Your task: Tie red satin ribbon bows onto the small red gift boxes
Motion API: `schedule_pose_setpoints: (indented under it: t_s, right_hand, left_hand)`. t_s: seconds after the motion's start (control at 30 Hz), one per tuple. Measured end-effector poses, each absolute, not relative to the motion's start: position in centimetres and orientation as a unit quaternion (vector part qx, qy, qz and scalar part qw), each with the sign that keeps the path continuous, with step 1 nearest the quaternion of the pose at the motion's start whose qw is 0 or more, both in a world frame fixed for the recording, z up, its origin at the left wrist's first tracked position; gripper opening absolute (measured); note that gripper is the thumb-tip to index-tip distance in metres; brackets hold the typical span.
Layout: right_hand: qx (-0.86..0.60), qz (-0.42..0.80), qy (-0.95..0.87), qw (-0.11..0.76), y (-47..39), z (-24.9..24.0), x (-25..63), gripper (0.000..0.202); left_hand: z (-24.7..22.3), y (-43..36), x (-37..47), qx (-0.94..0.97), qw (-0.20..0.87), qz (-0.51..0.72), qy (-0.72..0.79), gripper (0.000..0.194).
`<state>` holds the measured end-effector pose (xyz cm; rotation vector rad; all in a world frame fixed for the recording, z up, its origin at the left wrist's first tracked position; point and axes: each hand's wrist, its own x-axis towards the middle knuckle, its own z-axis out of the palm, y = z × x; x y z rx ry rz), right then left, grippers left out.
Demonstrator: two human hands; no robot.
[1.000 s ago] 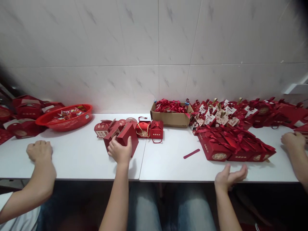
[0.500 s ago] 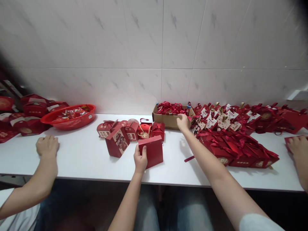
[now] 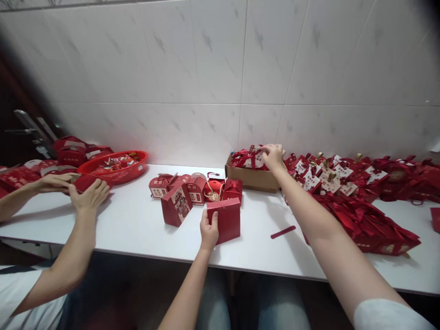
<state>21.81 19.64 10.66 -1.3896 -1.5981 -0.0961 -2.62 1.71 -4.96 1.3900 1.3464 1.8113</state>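
Observation:
My left hand (image 3: 209,231) grips a flat red box (image 3: 228,221) near the front of the white table, thumb on its face. Above the cardboard box (image 3: 253,178) of red ribbons, my right hand (image 3: 274,157) pinches a ribbon with a white-and-red tag (image 3: 255,150) that rises from the pile. A patterned red box (image 3: 177,205) stands left of the one I hold. Behind them is a row of small gift boxes (image 3: 196,188). A dark red strip (image 3: 283,232) lies on the table below my right forearm.
At the left, another person's hands (image 3: 90,195) hold a red box beside a red basin (image 3: 129,173) of wrapped sweets. Many tagged red gift boxes (image 3: 330,176) and ribboned boxes (image 3: 374,229) stand at the right. A tiled wall rises behind.
My right hand has risen over the ribbon box, lifting a tagged ribbon. The person at the left now has both hands on a red box. The view has shifted left.

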Motion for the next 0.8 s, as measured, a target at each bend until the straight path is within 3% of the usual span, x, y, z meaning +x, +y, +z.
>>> schedule_pose_setpoints:
  t_s: [0.1, 0.23, 0.37, 0.6, 0.8]
  right_hand:
    - [-0.533, -0.068, -0.671, 0.511, 19.0, 13.0, 23.3, 0.026]
    - [-0.510, 0.026, -0.646, 0.567, 18.4, 14.1, 25.5, 0.019]
    - [-0.512, 0.107, -0.560, 0.643, 17.1, 12.6, 27.6, 0.027]
    - [-0.637, 0.214, -0.613, 0.416, 12.2, 2.3, 27.1, 0.006]
    - [-0.663, 0.173, -0.656, 0.318, 8.3, -3.7, 25.2, 0.014]
  left_hand:
    - [-4.5, 1.5, -2.5, 0.506, 0.245, 0.666, 0.490, 0.034]
    - [-4.2, 1.4, -2.5, 0.506, 0.256, 0.664, 0.488, 0.032]
    - [-4.4, 1.6, -2.7, 0.505, 0.255, 0.665, 0.487, 0.027]
    - [-4.7, 1.7, -2.5, 0.506, 0.264, 0.673, 0.471, 0.034]
    - [-4.7, 1.7, -2.4, 0.501, 0.258, 0.684, 0.463, 0.036]
